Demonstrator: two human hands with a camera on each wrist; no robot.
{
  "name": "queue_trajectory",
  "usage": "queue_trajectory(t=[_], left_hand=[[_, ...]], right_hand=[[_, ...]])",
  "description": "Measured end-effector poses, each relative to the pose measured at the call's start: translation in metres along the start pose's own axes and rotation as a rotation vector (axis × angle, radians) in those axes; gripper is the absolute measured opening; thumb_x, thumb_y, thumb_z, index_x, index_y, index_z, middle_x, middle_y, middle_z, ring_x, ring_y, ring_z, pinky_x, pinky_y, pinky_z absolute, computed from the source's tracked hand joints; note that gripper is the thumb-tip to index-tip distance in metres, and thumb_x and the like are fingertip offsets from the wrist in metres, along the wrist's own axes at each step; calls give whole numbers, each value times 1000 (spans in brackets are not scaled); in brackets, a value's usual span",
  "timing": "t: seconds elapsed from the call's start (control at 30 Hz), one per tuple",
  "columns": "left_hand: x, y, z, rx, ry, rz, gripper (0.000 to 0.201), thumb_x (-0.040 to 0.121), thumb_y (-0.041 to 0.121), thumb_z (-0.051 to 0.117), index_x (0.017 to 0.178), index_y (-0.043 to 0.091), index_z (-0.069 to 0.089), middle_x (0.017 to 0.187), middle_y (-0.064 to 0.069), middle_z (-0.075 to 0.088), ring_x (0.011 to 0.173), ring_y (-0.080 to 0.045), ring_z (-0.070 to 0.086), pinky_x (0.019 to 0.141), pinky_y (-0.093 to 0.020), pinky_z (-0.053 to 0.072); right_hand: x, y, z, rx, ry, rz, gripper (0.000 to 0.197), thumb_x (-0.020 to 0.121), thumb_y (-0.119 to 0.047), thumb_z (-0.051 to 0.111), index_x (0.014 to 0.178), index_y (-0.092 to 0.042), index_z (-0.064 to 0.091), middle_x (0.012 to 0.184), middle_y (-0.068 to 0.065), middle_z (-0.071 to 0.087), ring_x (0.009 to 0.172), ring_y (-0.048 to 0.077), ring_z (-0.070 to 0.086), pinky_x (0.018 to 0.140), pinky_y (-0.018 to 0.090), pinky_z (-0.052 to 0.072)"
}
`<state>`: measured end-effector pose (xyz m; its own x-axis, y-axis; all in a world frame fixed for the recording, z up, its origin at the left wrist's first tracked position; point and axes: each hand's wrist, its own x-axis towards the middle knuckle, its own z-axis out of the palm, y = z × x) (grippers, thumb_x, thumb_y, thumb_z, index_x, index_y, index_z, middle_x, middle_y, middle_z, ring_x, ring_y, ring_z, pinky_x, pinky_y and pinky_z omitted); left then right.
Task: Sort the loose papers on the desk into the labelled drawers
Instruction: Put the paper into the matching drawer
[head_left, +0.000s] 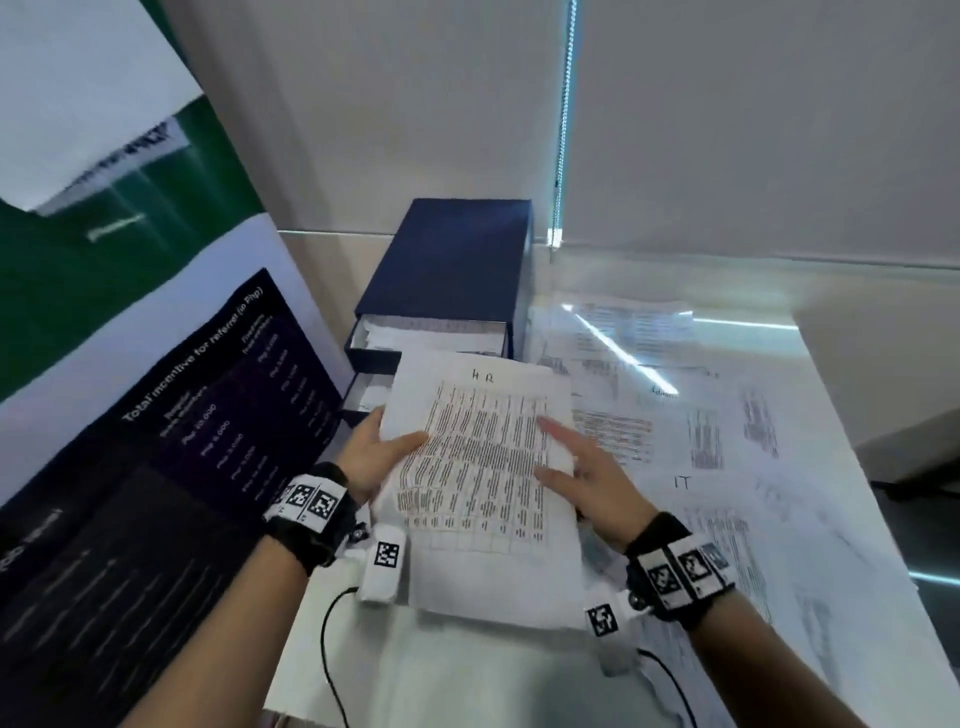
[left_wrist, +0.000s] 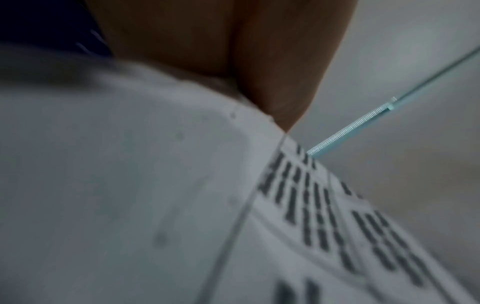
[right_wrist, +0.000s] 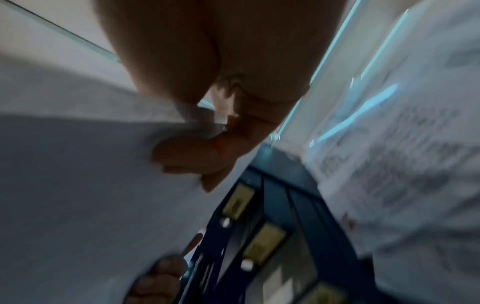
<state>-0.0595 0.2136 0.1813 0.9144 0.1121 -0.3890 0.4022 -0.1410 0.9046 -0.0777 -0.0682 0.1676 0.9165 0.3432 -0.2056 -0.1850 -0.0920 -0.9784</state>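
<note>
the sheaf of papers (head_left: 483, 467) marked "hr" is held up just in front of the navy drawer unit (head_left: 447, 270), whose top two drawers stand pulled out with sheets inside. the left hand (head_left: 371, 452) grips the sheaf's left edge, thumb on top; the right hand (head_left: 587, 467) pinches its right edge, thumb above and fingers below. right of the drawer unit, loose papers (head_left: 717, 441) cover the tabletop (head_left: 467, 675) out to its right edge, one marked "it". left of the unit a poster (head_left: 171, 415) reading "total incentive for referral (in php)" leans close, narrowing that side.
</note>
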Motion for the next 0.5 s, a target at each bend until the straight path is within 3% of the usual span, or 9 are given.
queue_trajectory(t=[0.07, 0.13, 0.2, 0.23, 0.27, 0.33, 0.37, 0.43, 0.5], left_hand=[[-15, -10, -36, -37, -13, -74, 34, 89, 0, 64, 120, 11, 56, 107, -12, 71, 92, -26, 70, 76, -36, 56], [-23, -21, -68, -49, 4, -139, 27, 90, -2, 61, 114, 11, 58, 100, -14, 72, 88, -29, 70, 78, -39, 57], [-28, -30, -90, -82, 22, -161, 30, 91, 7, 64, 120, 7, 57, 106, -18, 72, 97, -37, 69, 88, -49, 55], [-32, -32, -97, -118, 41, -166, 38, 91, 14, 66, 125, 6, 54, 111, -19, 70, 102, -38, 67, 90, -51, 54], [-34, -34, -102, -160, 67, -168, 43, 90, 20, 68, 127, 7, 51, 113, -17, 69, 103, -36, 67, 89, -48, 54], [-40, -36, -105, -201, 93, -179, 38, 90, 23, 68, 123, 12, 53, 110, -11, 70, 95, -24, 69, 77, -35, 56], [-42, -35, -104, -207, 38, -191, 29, 92, 19, 64, 119, 11, 57, 106, -11, 72, 89, -21, 71, 72, -31, 57], [-44, -36, -102, -195, -94, -186, 23, 94, 9, 59, 117, 8, 60, 105, -13, 73, 82, -18, 73, 66, -28, 59], [-42, -34, -101, -130, -102, -146, 27, 93, 6, 60, 120, 8, 58, 104, -13, 72, 72, -13, 72, 59, -23, 58]], right_hand=[[6, 13, 34, 69, -132, 121, 42, 92, -14, 66, 131, -27, 60, 137, -8, 57, 122, 16, 59, 107, 51, 43], [11, 21, 63, 172, -184, 211, 39, 92, -10, 64, 130, -20, 61, 122, 0, 69, 112, 32, 64, 97, 57, 48], [20, 25, 82, 201, -178, 219, 38, 93, -10, 63, 130, -17, 61, 116, 1, 71, 98, 23, 68, 80, 40, 56], [26, 25, 88, 210, -156, 202, 38, 92, -13, 65, 129, -18, 62, 114, -3, 71, 97, 13, 67, 79, 33, 56], [33, 28, 90, 219, -137, 196, 39, 88, -20, 71, 127, -20, 65, 115, -6, 71, 103, 7, 65, 87, 33, 55], [50, 30, 91, 245, -102, 198, 51, 72, -35, 84, 120, -26, 69, 130, 1, 64, 126, 18, 55, 110, 46, 41], [60, 31, 90, 270, -71, 196, 50, 70, -34, 85, 117, -26, 71, 135, 6, 60, 131, 24, 51, 114, 50, 35], [75, 27, 86, 284, -7, 204, 36, 77, -22, 78, 112, -24, 71, 135, 13, 59, 130, 30, 52, 113, 51, 36], [88, 20, 81, 252, 43, 222, 32, 82, -20, 73, 113, -25, 70, 131, 14, 61, 124, 32, 56, 109, 52, 41]])
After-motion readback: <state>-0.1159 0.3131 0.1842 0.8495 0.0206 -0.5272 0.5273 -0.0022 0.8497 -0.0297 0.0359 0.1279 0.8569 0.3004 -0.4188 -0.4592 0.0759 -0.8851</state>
